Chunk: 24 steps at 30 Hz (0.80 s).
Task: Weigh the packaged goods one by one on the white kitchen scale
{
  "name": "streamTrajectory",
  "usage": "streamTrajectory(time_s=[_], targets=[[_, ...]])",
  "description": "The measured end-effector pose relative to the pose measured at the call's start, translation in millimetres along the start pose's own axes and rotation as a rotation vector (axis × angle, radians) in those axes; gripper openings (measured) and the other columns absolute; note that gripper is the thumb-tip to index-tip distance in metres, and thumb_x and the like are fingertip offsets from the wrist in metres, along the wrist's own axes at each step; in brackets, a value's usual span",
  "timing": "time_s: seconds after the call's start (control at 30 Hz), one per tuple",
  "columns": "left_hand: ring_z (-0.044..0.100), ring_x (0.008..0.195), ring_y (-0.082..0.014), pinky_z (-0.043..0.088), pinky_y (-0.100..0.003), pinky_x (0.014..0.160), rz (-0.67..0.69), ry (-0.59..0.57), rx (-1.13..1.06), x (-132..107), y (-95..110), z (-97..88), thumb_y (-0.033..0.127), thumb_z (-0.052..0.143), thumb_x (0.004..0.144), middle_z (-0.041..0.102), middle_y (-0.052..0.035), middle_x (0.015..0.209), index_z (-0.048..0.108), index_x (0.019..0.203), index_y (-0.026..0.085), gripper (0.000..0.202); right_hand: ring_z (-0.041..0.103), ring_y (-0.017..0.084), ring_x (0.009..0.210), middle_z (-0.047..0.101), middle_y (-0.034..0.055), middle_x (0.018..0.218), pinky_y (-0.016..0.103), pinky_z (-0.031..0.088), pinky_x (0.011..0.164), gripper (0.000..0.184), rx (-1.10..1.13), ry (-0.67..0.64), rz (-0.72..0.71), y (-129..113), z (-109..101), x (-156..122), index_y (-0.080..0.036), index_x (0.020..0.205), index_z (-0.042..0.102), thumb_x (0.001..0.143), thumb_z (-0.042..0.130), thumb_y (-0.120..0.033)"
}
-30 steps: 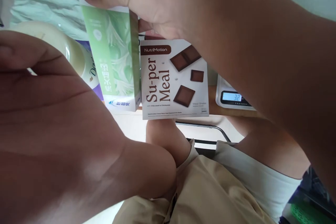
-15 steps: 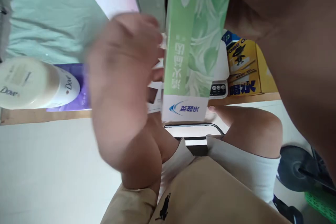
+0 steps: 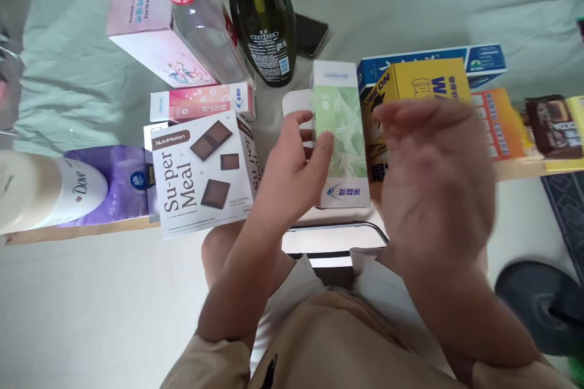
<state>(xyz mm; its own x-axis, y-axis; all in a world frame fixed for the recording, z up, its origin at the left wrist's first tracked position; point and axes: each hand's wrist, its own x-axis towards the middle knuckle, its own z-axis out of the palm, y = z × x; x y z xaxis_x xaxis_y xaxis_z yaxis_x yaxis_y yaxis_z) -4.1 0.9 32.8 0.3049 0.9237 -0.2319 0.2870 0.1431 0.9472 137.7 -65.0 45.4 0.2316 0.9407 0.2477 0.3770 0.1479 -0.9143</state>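
A green-and-white toothpaste box point(image 3: 343, 127) rests over a white scale point(image 3: 294, 100), which it mostly covers. My left hand point(image 3: 298, 164) is at the box's left side, thumb stretched over its face and fingers apart along its edge; it does not wrap round the box. My right hand point(image 3: 433, 176) is smeared by motion to the right of the box, in front of a yellow carton point(image 3: 424, 82). Its fingers look stretched out with nothing in them.
On the left are a Su-per Meal box point(image 3: 201, 176), a pink toothpaste box point(image 3: 201, 103), a clear bottle point(image 3: 205, 36), a Dove bottle point(image 3: 77, 185) and a purple pouch point(image 3: 123, 176). Behind stand a dark green bottle point(image 3: 264, 18) and a phone point(image 3: 311, 35). A blue box point(image 3: 486, 64) lies right.
The green box has moved down, away from my face, to the scale. My right hand has come down to its right; my left hand has moved right to its side. The view takes in more table.
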Motion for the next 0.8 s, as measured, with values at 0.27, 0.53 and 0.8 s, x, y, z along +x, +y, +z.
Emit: streamTrajectory(time_s=[0.27,0.53,0.8], targets=[[0.070,0.107,-0.0194,0.056,-0.035,0.088,-0.020,0.016,0.119,6,-15,11.7,0.045,0.046,0.101,0.070,-0.0097,0.127,0.042,0.139,0.021,0.046,0.037,0.024,0.154,0.042,0.0049,0.156,0.057,0.037,0.130,0.026,-0.046,-0.095,0.076,17,24,-23,-0.029,0.122,0.050,0.098,0.047,-0.040],[0.062,0.095,-0.0227,0.050,-0.039,0.083,0.000,0.016,0.518,-2,6,8.3,0.046,0.041,0.101,0.071,-0.0072,0.106,0.059,0.124,0.022,0.038,0.034,0.017,0.159,0.052,0.0023,0.149,0.052,0.025,0.140,0.022,0.009,-0.098,-0.019,35,27,-13,-0.029,0.118,0.049,0.097,0.046,-0.027],[0.052,0.133,-0.0222,0.050,-0.039,0.106,0.103,0.121,0.236,-6,-6,4.0,0.056,0.031,0.104,0.056,-0.0071,0.131,0.060,0.116,0.025,0.044,0.032,0.019,0.160,0.055,-0.0005,0.148,0.052,0.025,0.139,0.020,-0.011,0.005,-0.058,45,37,-5,-0.030,0.115,0.052,0.101,0.042,-0.041]])
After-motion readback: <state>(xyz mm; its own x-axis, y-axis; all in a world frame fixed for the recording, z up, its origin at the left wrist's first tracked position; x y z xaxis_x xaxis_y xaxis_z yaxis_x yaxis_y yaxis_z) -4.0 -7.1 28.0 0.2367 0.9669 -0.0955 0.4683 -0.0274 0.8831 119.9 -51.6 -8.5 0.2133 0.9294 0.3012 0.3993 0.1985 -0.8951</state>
